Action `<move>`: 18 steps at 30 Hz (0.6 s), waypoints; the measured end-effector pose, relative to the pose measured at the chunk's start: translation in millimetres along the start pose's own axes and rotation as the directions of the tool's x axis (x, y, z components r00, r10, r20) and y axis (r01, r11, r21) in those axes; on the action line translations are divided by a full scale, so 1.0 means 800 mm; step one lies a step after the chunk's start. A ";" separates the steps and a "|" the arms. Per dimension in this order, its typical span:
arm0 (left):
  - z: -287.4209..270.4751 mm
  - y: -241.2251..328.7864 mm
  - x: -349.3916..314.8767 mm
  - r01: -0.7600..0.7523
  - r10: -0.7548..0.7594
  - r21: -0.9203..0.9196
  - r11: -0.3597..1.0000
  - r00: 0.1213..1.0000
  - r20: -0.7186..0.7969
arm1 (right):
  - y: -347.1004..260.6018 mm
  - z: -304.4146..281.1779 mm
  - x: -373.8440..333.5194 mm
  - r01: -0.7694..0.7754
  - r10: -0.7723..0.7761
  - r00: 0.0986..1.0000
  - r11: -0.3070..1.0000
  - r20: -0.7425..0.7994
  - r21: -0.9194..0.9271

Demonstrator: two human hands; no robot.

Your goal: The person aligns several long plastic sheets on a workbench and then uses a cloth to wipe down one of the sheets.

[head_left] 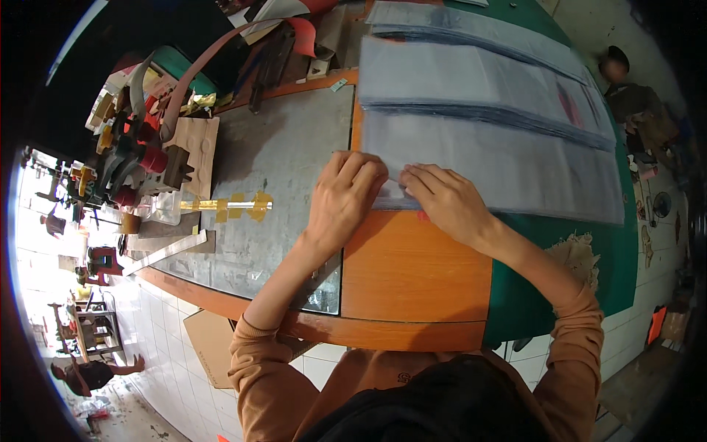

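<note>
Three piles of clear plastic sheets lie in overlapping rows on the right half of the table. My left hand (346, 193) is closed in a pinch at the left edge of the nearest pile of plastic sheets (515, 166). Close beside it, my right hand (451, 200) bends over the near left part of that same pile, fingers together and fingertips pressed on the plastic. What sits under the fingertips is partly hidden. Behind lie the middle pile (456, 77) and the far pile (471, 28), both untouched.
A grey metal plate (294, 147) covers the table's left part, with gold tape strips (243, 207) on it. A machine with red knobs (151, 158) and a steel ruler (166, 253) stand left. Rough cloth (577, 258) lies on the green mat (530, 239). People are farther off.
</note>
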State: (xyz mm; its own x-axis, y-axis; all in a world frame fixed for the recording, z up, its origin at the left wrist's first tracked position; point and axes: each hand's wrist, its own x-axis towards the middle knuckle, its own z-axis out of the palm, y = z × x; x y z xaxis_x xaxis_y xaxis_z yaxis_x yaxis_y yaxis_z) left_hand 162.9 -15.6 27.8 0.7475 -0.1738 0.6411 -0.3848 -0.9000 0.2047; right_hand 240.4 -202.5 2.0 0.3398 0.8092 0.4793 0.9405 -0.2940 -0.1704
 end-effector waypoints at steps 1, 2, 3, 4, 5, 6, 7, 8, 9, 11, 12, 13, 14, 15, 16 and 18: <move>0.003 -0.001 -0.004 0.059 -0.059 -0.043 0.997 0.998 -0.008 | -0.005 0.003 0.005 0.019 -0.022 0.998 0.999 -0.061 -0.039; 0.006 -0.001 -0.007 0.116 -0.118 -0.087 0.989 0.993 -0.014 | -0.009 -0.001 0.009 -0.086 0.088 0.996 0.995 -0.028 0.054; 0.008 -0.002 -0.009 0.172 -0.176 -0.132 0.976 0.984 -0.018 | -0.012 -0.008 0.012 -0.194 0.194 0.981 0.971 0.017 0.140; 0.010 -0.001 -0.012 0.213 -0.221 -0.186 0.959 0.975 -0.023 | -0.016 -0.015 0.014 -0.310 0.302 0.951 0.925 0.070 0.220; 0.012 -0.001 -0.014 0.253 -0.266 -0.239 0.938 0.964 -0.025 | -0.015 -0.015 0.016 -0.384 0.374 0.922 0.851 0.099 0.358; 0.014 -0.002 -0.016 0.290 -0.311 -0.291 0.912 0.950 -0.025 | -0.011 -0.016 0.019 -0.447 0.439 0.888 0.751 0.139 0.486; 0.017 -0.003 -0.017 0.332 -0.357 -0.349 0.876 0.934 -0.006 | -0.005 -0.016 0.020 -0.498 0.495 0.849 0.628 0.187 0.598; 0.020 -0.006 -0.019 0.372 -0.401 -0.405 0.835 0.916 0.015 | 0.002 -0.015 0.020 -0.544 0.533 0.813 0.552 0.234 0.632; 0.024 -0.009 -0.020 0.411 -0.444 -0.458 0.789 0.895 0.039 | 0.008 -0.015 0.018 -0.547 0.525 0.806 0.485 0.273 0.682; 0.027 -0.014 -0.022 0.387 -0.417 -0.480 0.787 0.908 0.047 | 0.017 -0.015 0.015 -0.545 0.492 0.797 0.338 0.349 0.767; 0.027 -0.016 -0.024 0.375 -0.404 -0.491 0.787 0.914 0.051 | 0.020 -0.013 0.014 -0.517 0.507 0.799 0.304 0.323 0.800; 0.027 -0.016 -0.023 0.369 -0.383 -0.456 0.809 0.921 0.066 | 0.023 -0.007 0.011 -0.487 0.551 0.785 0.266 0.283 0.832; 0.025 -0.017 -0.022 0.362 -0.363 -0.421 0.831 0.928 0.081 | 0.027 0.002 0.006 -0.452 0.595 0.766 0.231 0.243 0.862; 0.024 -0.016 -0.020 0.353 -0.343 -0.386 0.852 0.934 0.097 | 0.029 0.007 0.003 -0.414 0.637 0.743 0.198 0.204 0.889; 0.021 -0.016 -0.018 0.363 -0.352 -0.375 0.853 0.931 0.102 | 0.021 0.009 0.004 -0.375 0.594 0.801 0.402 0.074 0.836; 0.014 -0.016 -0.011 0.386 -0.371 -0.348 0.854 0.922 0.112 | -0.004 0.011 0.011 -0.246 0.421 0.895 0.743 -0.148 0.623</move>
State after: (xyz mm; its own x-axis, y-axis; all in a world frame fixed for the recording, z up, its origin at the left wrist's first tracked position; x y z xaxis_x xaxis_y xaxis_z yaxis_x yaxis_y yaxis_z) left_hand 167.7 -7.2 11.2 0.8927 0.1290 0.4318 -0.2283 -0.6968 0.6800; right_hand 240.2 -190.3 -0.8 0.6994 0.5251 0.4849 0.6169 -0.1008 -0.7806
